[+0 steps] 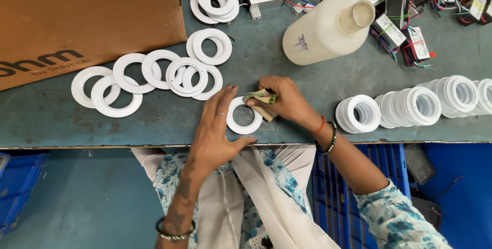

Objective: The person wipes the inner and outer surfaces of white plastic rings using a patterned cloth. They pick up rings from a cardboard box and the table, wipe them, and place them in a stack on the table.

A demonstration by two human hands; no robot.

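1. The left hand (pixel 218 128) lies flat over the near edge of the table (pixel 46 121), fingers spread and pointing away from the person. Its fingertips rest on the left rim of a white ring (pixel 244 116), pressing it down rather than closing around it, so the grip is wide and holds nothing.
2. The right hand (pixel 284 99) is just beside the ring on its right, its grip closed on a folded cloth (pixel 261 100) of tan and green. The cloth touches the upper right rim of the ring.
3. The white ring lies flat on the grey-green table close to its near edge, between the two hands.
4. To the left, a loose row of flat rings (pixel 143 77) of the same kind overlap one another on the table, well apart from the hands.
5. A brown cardboard box (pixel 87 13) fills the far left corner, just behind that row.
6. A white plastic bottle (pixel 328 28) lies on its side beyond the right hand, its open neck pointing right.
7. To the right, stacked rings (pixel 410 106) lie in a row on their edges.
8. Along the far edge sit small white boxes with coloured wires (pixel 405 34).
9. The right wrist wears an orange band and a dark bead bracelet; the left wrist wears a metal bangle.
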